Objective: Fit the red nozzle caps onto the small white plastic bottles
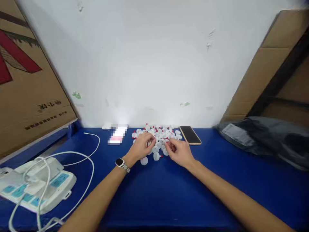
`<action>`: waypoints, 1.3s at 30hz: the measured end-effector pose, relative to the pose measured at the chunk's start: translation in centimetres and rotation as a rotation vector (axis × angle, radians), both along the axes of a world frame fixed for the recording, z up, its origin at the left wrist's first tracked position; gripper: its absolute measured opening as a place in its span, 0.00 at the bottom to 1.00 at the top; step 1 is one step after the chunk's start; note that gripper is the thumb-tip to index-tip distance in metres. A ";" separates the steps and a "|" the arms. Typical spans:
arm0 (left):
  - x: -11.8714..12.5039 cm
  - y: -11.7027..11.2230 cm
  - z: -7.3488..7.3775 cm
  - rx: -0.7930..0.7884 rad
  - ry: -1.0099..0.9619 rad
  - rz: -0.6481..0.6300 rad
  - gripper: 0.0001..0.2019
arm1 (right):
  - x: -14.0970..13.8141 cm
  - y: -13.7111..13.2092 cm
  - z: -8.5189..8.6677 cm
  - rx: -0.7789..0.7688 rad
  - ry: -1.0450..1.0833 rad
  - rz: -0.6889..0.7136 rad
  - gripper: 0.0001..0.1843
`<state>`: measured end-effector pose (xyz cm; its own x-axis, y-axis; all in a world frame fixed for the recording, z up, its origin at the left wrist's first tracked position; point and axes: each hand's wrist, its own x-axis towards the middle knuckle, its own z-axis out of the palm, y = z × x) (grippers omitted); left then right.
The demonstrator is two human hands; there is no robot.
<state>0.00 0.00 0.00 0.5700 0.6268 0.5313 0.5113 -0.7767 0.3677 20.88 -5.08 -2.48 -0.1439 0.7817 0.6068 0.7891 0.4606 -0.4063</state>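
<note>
A pile of small white translucent caps with red pointed tips lies on the blue table against the wall. My left hand, with a watch on its wrist, is at the pile's left side, thumb and fingers closed together. Whatever those fingers hold is too small to make out. At the right side of the pile, my right hand is curled with its fingertips pinched among the caps. A bit of red shows by these fingertips, but I cannot tell if it is held. One loose cap lies below my left hand.
A phone lies right of the pile; a bright, pixelated object lies left. A white power strip with looping cable occupies the left side. Dark plastic bags lie at right. Cardboard stands at left, more cardboard at right.
</note>
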 end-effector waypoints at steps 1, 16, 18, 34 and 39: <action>-0.1 -0.1 0.3 0.011 -0.008 0.015 0.11 | 0.1 -0.2 0.2 0.034 -0.004 -0.009 0.16; -0.8 -2.6 -1.3 0.065 0.076 0.087 0.16 | -1.2 -1.0 0.3 0.060 -0.053 0.056 0.11; -0.6 -2.6 -1.3 0.063 0.083 0.082 0.15 | -1.1 -0.9 0.2 0.055 -0.065 0.040 0.11; -1.8 -2.5 -2.0 0.083 0.235 0.148 0.39 | -0.7 -1.7 0.5 -0.181 -0.302 -0.105 0.41; -1.6 -2.3 -2.5 0.099 0.252 0.196 0.45 | -1.0 -1.6 0.2 -0.255 -0.309 -0.109 0.42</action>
<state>-1.63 -2.28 -2.54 0.5650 0.6897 0.4527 0.7197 -0.6803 0.1382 19.87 -6.70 -2.23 -0.1971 0.9221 0.3329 0.9305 0.2829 -0.2328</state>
